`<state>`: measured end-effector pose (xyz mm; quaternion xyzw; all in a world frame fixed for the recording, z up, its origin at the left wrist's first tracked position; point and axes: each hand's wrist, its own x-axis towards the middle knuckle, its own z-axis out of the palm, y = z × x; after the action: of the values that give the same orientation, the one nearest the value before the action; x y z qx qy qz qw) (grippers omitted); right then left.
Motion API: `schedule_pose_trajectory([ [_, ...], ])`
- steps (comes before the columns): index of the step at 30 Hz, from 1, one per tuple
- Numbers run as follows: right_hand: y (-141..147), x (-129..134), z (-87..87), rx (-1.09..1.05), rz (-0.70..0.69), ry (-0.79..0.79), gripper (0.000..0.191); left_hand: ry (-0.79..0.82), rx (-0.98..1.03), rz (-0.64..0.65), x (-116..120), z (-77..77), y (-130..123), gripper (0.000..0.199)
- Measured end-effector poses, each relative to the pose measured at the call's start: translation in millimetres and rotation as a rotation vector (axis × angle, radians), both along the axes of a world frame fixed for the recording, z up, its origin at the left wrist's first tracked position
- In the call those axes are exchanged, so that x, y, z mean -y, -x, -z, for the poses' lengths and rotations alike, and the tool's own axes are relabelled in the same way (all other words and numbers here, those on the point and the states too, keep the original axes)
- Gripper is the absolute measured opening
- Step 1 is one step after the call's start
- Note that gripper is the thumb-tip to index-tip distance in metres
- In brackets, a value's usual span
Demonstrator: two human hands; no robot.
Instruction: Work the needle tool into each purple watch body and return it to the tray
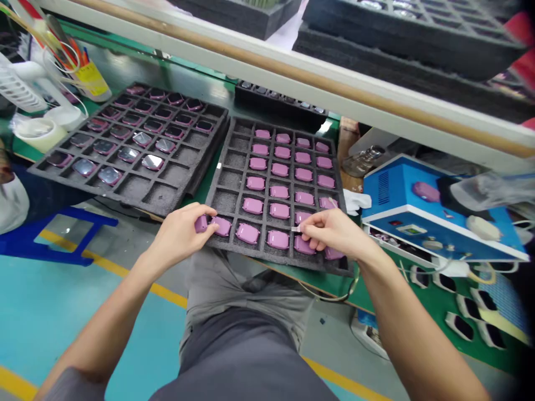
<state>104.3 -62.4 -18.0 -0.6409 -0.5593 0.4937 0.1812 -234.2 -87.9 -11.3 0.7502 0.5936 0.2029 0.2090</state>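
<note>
A dark foam tray [225, 197] stands in front of me, with rows of pink watch-shaped casings in its compartments and bare compartments along its left column. My left hand [183, 231] is closed on a pink casing [201, 224] at the tray's front left corner, beside another pink casing [220, 226] in the front row. My right hand [330, 231] pinches a small pale strip [296, 229] over the front right part of the tray. Its fingers partly cover a pink casing [304, 245] below.
On the left, another foam tray [179, 197] holds casings with dark, glossy faces. A blue machine [388, 195] stands at the right, near loose white-edged pieces [460, 326]. A shelf edge [259, 67] crosses above; a blue stool [79, 245] is lower left.
</note>
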Motion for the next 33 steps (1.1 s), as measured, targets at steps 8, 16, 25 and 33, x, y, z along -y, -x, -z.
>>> schedule_pose_trajectory([
  [8,-6.6,-3.4,-5.7,0.028,-0.023,-0.038,0.019,0.076,-0.171,0.248,-18.3,-7.3,1.0,0.032],
  [16,-14.1,31.0,1.9,-0.047,0.200,-0.246,0.044,0.121,-0.137,0.170,-9.0,-18.7,-0.2,0.015],
  [25,60.0,60.2,3.9,-0.265,0.169,-0.417,0.025,0.222,0.769,-0.236,11.4,-12.8,-30.2,0.025],
  [33,88.4,51.6,-1.6,-0.407,0.062,-0.453,0.021,0.311,0.931,-0.219,20.6,-2.5,-57.1,0.025],
])
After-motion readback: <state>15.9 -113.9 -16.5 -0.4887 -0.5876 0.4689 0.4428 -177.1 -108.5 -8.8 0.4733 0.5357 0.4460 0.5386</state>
